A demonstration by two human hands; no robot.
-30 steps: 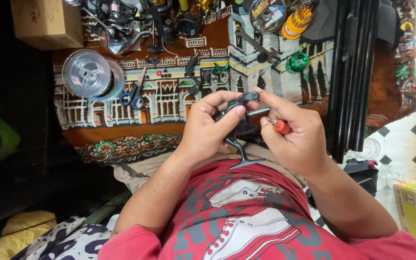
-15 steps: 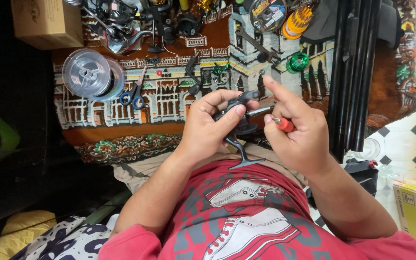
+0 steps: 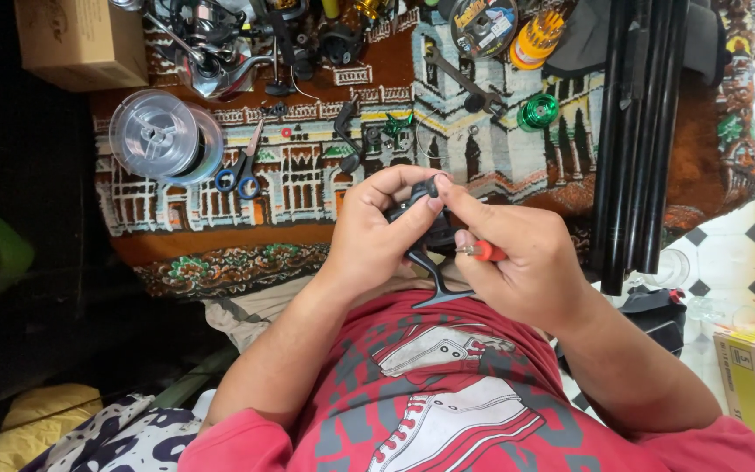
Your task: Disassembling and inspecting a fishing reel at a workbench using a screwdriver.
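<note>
Head camera looks straight down on a black fishing reel body (image 3: 419,229) held just above the person's lap, its thin foot (image 3: 440,284) pointing back toward the red printed shirt (image 3: 447,385). The left hand (image 3: 377,232) is wrapped closed around the reel, thumb laid across its near face. The right hand (image 3: 526,262) is curled around a red-handled screwdriver (image 3: 482,252), tucked under the palm beside the reel, while its forefinger and thumb now pinch at a small black part (image 3: 432,185) on the reel's far top edge. A moment ago that forefinger stood raised and clear of the reel; it has since come down onto the top, so the work seems to have shifted from the tool to fingertip handling of that small piece, with the screwdriver merely parked in the hand. Beyond the reel lies a patterned rug (image 3: 308,183) showing buildings. On it, to the far left of the reel, sit a clear spool of line (image 3: 157,135) and blue-handled scissors (image 3: 242,170); straight beyond it, loose dark reel parts (image 3: 347,131); beyond and to the right, a green metal spool (image 3: 538,111). A bundle of black rods (image 3: 635,131) runs along the reel's right, and a cardboard box (image 3: 80,39) rests at the far left corner.
</note>
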